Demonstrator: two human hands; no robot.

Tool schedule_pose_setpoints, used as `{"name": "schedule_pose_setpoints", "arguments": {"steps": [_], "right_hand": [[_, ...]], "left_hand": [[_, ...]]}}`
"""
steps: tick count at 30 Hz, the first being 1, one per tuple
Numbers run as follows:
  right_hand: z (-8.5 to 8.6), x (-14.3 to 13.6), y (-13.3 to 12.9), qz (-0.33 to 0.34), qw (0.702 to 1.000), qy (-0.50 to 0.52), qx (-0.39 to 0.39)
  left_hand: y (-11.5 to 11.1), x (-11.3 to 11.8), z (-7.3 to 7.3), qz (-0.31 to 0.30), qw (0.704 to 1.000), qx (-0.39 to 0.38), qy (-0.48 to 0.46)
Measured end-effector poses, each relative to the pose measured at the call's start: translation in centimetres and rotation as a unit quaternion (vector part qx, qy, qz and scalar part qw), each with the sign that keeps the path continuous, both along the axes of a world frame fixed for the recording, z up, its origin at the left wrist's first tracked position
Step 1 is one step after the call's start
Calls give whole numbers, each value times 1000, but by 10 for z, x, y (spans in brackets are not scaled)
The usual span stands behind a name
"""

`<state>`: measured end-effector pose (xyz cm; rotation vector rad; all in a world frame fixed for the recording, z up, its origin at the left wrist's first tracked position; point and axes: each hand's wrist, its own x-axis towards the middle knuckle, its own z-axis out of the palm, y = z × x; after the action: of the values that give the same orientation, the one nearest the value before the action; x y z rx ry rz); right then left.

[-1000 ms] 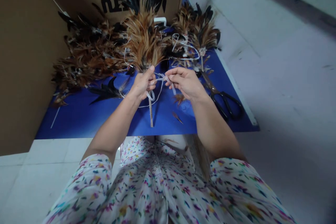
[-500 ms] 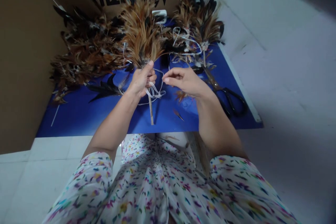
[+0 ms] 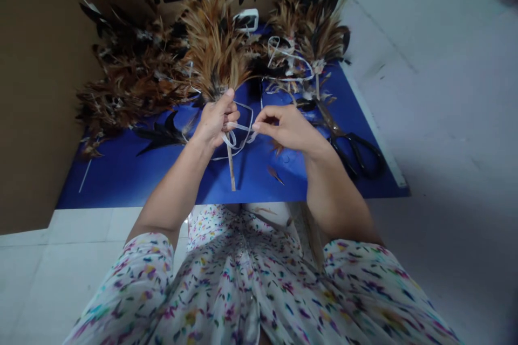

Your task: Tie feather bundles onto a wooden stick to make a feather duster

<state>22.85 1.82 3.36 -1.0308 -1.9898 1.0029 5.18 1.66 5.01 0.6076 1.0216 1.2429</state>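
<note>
Apparently, the feather bundle (image 3: 216, 48) is well advanced: brown and black plumes are already massed around the upper part of its stick (image 3: 231, 167). The white strip (image 3: 242, 127), it seems, is left to be dealt with: it is looped loosely beside the stick, and no tightened knot can be made out. The bundle is held over the middle of the blue counter (image 3: 194, 180), with the bare end of the stick pointed at the front edge and the plumes directed toward the back edge. The stick is clasped just below the plumes by the left hand (image 3: 214, 121), its grip closed, the strip caught there too. By the right hand (image 3: 289, 126), the strip is pinched between thumb and finger. The scissors (image 3: 338, 132) are left unheld near the front right corner. Compared with half a second ago, when drooping loops are seen under the left fist, the strip is now drawn across to the right fingertips.
</note>
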Motion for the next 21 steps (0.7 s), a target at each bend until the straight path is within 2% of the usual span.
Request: {"name": "schedule_pose_setpoints", "arguments": {"steps": [4,8,15,21], "right_hand": [[2,7,7,-65,997,51,-10],[1,5,10,-90,990,102,-33],[1,0,9,-83,978,162,-99],[-3,-4,9,-53,963,203,-170]], "left_hand": [[0,-1,3,7,1000,3,-2],[-1,1,5,17,1000,-5,-12],[0,3,7,53,998,-29,-12],[0,1,6,53,998,-15,-22]]}}
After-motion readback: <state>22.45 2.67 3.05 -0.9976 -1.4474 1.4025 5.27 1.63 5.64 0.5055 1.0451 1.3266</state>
